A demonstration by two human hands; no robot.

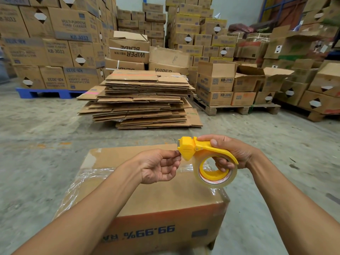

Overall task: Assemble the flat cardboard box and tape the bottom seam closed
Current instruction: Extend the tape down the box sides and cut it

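Observation:
An assembled brown cardboard box stands in front of me, upside down, with blue print reading inverted on its near side. Clear tape runs across its top face from the left edge toward the right. My right hand grips the handle of a yellow tape dispenser that carries a roll of clear tape, held above the box's far right part. My left hand pinches the free tape end right at the dispenser's mouth with thumb and forefinger.
A tall pile of flat cardboard sheets lies on the concrete floor straight ahead. Stacked cartons on a blue pallet fill the left, more cartons on wooden pallets fill the right.

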